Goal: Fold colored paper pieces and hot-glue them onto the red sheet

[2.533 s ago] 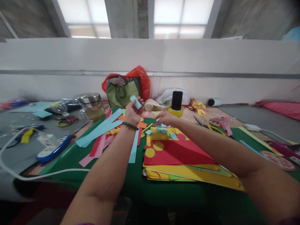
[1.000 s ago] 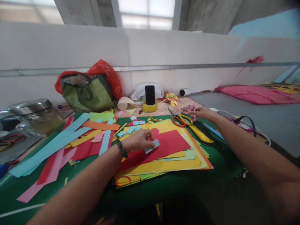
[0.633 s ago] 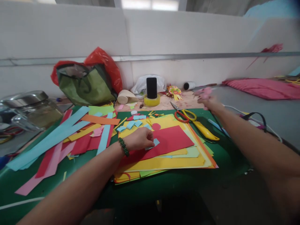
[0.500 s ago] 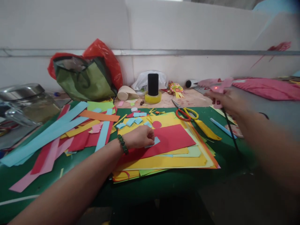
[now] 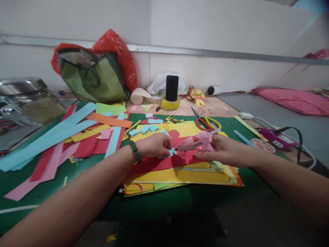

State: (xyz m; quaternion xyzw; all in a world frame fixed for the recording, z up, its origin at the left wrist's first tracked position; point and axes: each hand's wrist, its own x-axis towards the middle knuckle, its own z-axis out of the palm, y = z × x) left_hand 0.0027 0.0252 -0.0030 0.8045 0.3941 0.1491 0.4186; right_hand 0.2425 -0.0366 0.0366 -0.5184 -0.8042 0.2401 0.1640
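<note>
My right hand (image 5: 218, 149) is wrapped round a pink hot glue gun (image 5: 196, 142), its small orange light showing. The nozzle points left, at or just over a small light-blue paper piece (image 5: 172, 152); whether it touches I cannot tell. My left hand (image 5: 156, 145), with a green bead bracelet on the wrist, pinches that piece at its left side. Beneath both hands lies a red paper sheet (image 5: 154, 164) on a stack of yellow and green paper (image 5: 180, 177). Several folded blue pieces (image 5: 144, 129) and a red paper circle (image 5: 174, 133) are just behind my left hand.
Scissors (image 5: 205, 123) lie behind the glue gun. Loose paper strips (image 5: 59, 140) cover the left side, near a glass jar (image 5: 46, 103). A phone (image 5: 172, 87) stands on a yellow tape roll (image 5: 170, 104) at the back. A purple power bank (image 5: 277, 138) with cables sits right.
My right hand has brought the glue gun from the far right in to the blue paper piece. My left hand still pinches the piece. The view has shifted slightly.
</note>
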